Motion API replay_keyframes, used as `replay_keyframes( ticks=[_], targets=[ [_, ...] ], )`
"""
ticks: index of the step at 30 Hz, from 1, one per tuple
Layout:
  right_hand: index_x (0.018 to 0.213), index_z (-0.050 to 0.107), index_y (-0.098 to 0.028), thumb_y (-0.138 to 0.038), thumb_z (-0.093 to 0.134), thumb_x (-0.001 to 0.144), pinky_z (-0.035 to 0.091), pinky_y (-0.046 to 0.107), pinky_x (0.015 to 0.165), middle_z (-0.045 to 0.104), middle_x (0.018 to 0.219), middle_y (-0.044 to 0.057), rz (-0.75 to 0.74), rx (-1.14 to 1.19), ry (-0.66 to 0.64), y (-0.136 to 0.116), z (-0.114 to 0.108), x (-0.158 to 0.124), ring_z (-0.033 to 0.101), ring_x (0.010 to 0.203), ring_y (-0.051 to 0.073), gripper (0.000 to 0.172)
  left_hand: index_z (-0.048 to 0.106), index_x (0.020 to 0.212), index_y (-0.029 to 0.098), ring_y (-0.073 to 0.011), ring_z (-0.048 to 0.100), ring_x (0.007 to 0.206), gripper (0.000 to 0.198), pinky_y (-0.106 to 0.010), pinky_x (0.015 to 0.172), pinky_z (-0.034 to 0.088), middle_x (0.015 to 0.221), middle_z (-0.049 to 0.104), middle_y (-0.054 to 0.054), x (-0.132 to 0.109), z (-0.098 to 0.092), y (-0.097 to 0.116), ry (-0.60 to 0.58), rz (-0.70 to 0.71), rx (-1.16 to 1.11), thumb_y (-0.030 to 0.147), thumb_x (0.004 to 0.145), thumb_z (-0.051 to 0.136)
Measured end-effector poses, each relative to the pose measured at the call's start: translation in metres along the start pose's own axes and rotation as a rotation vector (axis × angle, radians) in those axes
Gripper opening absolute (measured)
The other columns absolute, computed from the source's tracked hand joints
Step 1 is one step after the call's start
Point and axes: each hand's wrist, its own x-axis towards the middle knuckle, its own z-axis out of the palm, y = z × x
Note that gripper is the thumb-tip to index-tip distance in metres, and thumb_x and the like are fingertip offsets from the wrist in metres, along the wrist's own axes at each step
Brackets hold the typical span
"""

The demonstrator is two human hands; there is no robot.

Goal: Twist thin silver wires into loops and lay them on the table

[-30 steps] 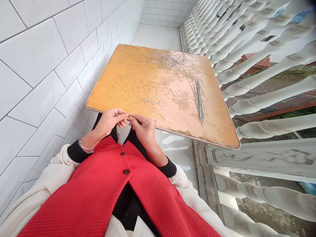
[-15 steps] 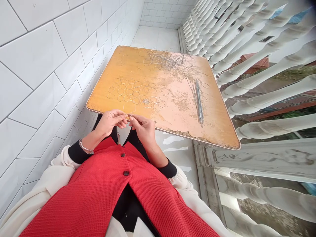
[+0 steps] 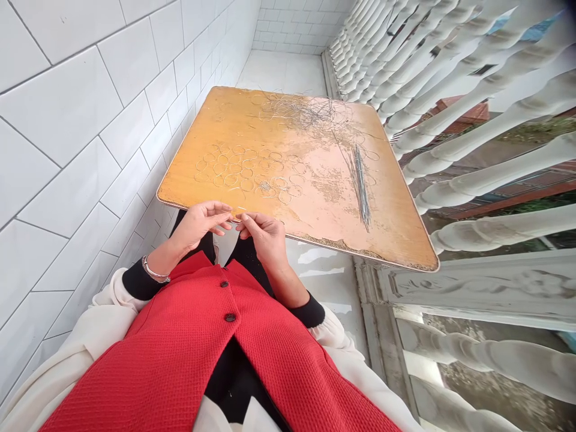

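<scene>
Both my hands meet at the near edge of the wooden table (image 3: pixel 315 198), fingertips almost touching. My left hand (image 3: pixel 202 225) has thumb and forefinger pinched at one side of a thin wire ring (image 3: pixel 242 208). From the other side, my right hand (image 3: pixel 266 237) pinches the same ring between thumb and fingers. The ring is very fine and seen nearly edge-on, so its exact shape is hard to make out. Just beyond my fingers, several similar wire rings (image 3: pixel 246 154) lie spread over the tabletop. A small heap of tiny metal pieces (image 3: pixel 265 186) lies among them.
A bundle of straight wires (image 3: pixel 360 186) lies on the table's right part. Tangled loose wire (image 3: pixel 310 111) is heaped at the far edge. A white tiled wall (image 3: pixel 67 120) runs along the left, and a white balustrade (image 3: pixel 477 174) along the right.
The wire ring, which stood up as a visible loop above my fingertips, now appears tipped nearly edge-on. My fingertips have moved slightly apart.
</scene>
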Motion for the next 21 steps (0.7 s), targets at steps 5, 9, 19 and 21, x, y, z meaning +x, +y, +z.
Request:
replay_keyframes(
  ticks=[5, 9, 19, 21],
  targets=[
    [0.073, 0.071, -0.02, -0.053, 0.065, 0.083, 0.045, 0.026, 0.055, 0.065, 0.061, 0.0, -0.047, -0.194, 0.029, -0.005, -0.003, -0.001, 0.057, 0.05, 0.012, 0.035, 0.069, 0.102, 0.014, -0.0125, 0.066, 0.07, 0.04, -0.021, 0.059, 0.052, 0.077, 0.068, -0.002, -0.005, 0.0, 0.018, 0.028, 0.133, 0.361, 0.041, 0.074, 0.081],
    [0.073, 0.07, -0.021, -0.042, 0.058, 0.088, 0.045, 0.026, 0.057, 0.066, 0.061, 0.0, -0.11, -0.326, 0.063, -0.003, -0.004, -0.001, 0.06, 0.051, 0.014, 0.028, 0.071, 0.092, 0.015, -0.0127, 0.064, 0.067, 0.037, -0.022, 0.06, 0.05, 0.077, 0.071, -0.004, -0.01, 0.0, 0.031, 0.022, 0.2, 0.559, 0.048, 0.077, 0.079],
    [0.06, 0.062, -0.021, -0.027, 0.056, 0.089, 0.039, 0.027, 0.059, 0.06, 0.054, 0.0, -0.216, -0.525, 0.001, -0.01, -0.003, 0.002, 0.055, 0.055, 0.014, 0.031, 0.07, 0.119, 0.02, -0.0056, 0.055, 0.056, 0.044, -0.022, 0.068, 0.049, 0.106, 0.073, -0.006, -0.011, 0.007, 0.03, 0.016, 0.435, 0.69, 0.049, 0.086, 0.072],
    [0.059, 0.062, -0.021, -0.031, 0.055, 0.09, 0.038, 0.027, 0.056, 0.058, 0.053, -0.001, -0.19, -0.463, -0.065, -0.014, -0.003, 0.001, 0.052, 0.051, 0.013, 0.033, 0.071, 0.113, 0.02, -0.0066, 0.055, 0.055, 0.036, -0.021, 0.064, 0.048, 0.09, 0.073, -0.003, -0.005, 0.008, 0.024, -0.051, 0.425, 0.593, 0.049, 0.091, 0.065]
  ],
)
